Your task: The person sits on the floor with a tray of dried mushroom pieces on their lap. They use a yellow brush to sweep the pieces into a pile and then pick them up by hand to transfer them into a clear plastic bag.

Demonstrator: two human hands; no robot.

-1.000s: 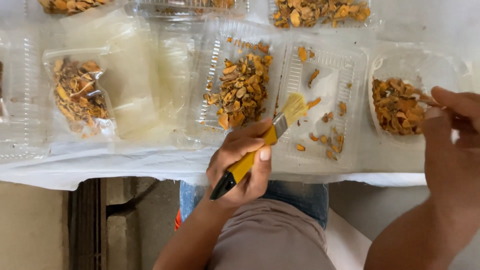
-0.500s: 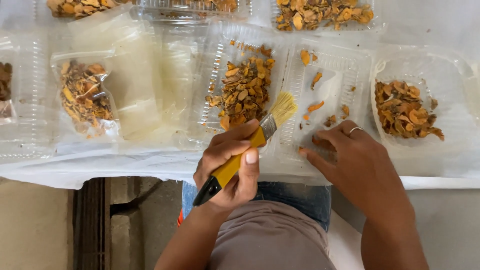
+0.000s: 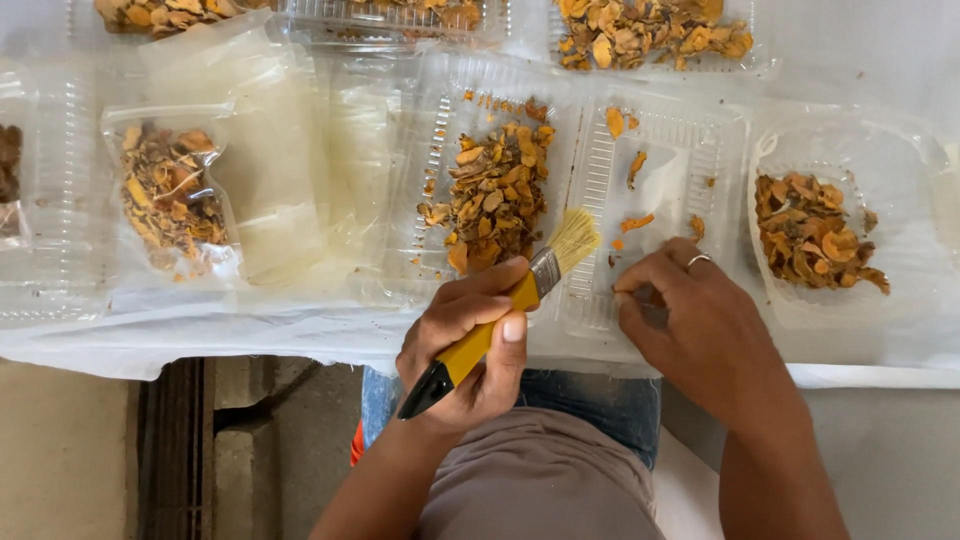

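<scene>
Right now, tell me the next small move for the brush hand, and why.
Probably sweep the brush in the left hand rightward across the clear tray: its bristles already sit at the tray's edge, a few loose orange pieces lie scattered there, and the right hand rests on it.

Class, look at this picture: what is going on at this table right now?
A person holds a yellow-handled brush in the left hand, bristles over an open clear clamshell tray. The right hand, wearing a ring, presses fingertips on the tray's nearly bare half. The other half holds a pile of dried orange-brown slices. More filled trays and a bag sit around.
</scene>
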